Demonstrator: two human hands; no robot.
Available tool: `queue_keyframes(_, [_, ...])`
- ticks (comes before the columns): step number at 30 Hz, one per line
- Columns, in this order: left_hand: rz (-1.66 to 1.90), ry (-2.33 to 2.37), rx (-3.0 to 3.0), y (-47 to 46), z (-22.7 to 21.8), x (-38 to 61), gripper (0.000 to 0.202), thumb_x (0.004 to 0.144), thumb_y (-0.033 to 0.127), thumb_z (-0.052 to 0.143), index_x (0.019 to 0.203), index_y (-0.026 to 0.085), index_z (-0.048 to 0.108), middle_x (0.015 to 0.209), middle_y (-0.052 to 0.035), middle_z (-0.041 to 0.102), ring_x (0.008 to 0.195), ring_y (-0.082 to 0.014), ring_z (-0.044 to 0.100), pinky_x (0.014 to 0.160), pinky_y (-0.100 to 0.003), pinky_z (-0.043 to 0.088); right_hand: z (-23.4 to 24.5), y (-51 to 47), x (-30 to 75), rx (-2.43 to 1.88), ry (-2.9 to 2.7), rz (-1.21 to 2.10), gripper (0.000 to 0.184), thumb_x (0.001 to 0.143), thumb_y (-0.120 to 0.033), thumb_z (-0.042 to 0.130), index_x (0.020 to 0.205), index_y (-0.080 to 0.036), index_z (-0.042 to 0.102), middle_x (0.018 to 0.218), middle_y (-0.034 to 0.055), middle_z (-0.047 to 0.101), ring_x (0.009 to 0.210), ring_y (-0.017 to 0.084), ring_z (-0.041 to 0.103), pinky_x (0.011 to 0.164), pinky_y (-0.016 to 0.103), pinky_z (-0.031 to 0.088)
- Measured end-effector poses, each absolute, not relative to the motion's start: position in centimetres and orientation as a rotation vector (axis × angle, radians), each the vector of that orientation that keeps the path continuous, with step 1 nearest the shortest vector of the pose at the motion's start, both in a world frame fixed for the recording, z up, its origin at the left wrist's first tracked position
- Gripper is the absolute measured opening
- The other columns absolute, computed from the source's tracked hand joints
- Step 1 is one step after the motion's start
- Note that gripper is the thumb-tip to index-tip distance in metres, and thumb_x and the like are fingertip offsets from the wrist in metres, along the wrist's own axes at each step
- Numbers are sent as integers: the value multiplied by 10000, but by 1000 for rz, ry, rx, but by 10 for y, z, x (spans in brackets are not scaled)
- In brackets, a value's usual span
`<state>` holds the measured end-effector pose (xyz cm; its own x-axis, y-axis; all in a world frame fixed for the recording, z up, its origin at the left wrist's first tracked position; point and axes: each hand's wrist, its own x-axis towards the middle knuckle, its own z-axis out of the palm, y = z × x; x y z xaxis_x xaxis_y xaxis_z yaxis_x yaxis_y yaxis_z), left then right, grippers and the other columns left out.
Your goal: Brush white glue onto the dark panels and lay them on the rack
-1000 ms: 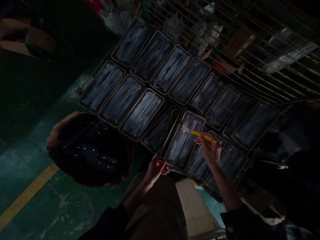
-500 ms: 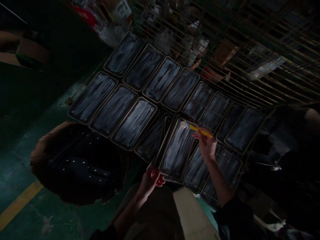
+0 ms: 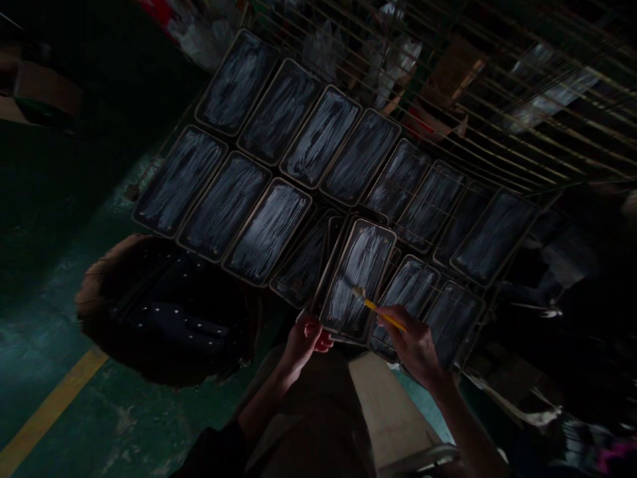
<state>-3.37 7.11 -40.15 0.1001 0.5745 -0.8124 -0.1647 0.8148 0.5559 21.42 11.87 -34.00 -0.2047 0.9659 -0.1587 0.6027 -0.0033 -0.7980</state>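
Yellow-handled brush [image 3: 369,304] over white-streaked, dark rectangular tray [image 3: 361,255]

The right hand [image 3: 415,346] grips the brush, bristles at the tray's nearer half. The left hand [image 3: 302,344] pinches the tray's near left corner. Similar streaked trays [image 3: 271,229] lie in rows around it; a round brown container [image 3: 92,289] sits leftward.

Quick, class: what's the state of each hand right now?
Left hand: closed, holding the streaked tray by its near corner.
Right hand: closed, holding the yellow-handled brush.
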Motion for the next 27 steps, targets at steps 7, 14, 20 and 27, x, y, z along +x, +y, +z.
queue_keyframes(7, [577, 1348, 366, 70, -395, -31, 493, 729, 594, 672, 875, 168, 470, 743, -77, 712, 643, -220, 718, 563, -314, 569, -346, 112, 224, -1744, -1731, 887, 202, 950, -325, 492, 1085, -268, 631, 983, 33, 680, 873, 176, 674, 773, 305, 550])
queue_keyframes(14, [645, 1297, 271, 65, -396, -29, 498, 735, 584, 678, 907, 177, 448, 745, -76, 724, 699, -239, 732, 685, -382, 588, -318, 35, 191, -1806, -1752, 1064, 194, 949, -266, 484, 1097, -276, 608, 936, 25, 705, 817, 175, 693, 693, 268, 554])
queue_keyframes(20, [644, 1348, 297, 68, -394, -27, 514, 699, 600, 697, 876, 180, 459, 712, -59, 707, 653, -231, 722, 628, -352, 581, -311, 58, 186, -1749, -1694, 1255, 189, 956, -309, 476, 1084, -270, 610, 903, 22, 708, 724, 163, 686, 655, 261, 561])
queue_keyframes(27, [632, 1340, 410, 67, -405, -29, 467, 748, 602, 651, 854, 187, 466, 712, -59, 701, 613, -224, 713, 558, -326, 576, -348, 154, 207, -1669, -1535, 1042, 216, 948, -383, 491, 1067, -250, 612, 962, 34, 694, 740, 167, 691, 659, 290, 575])
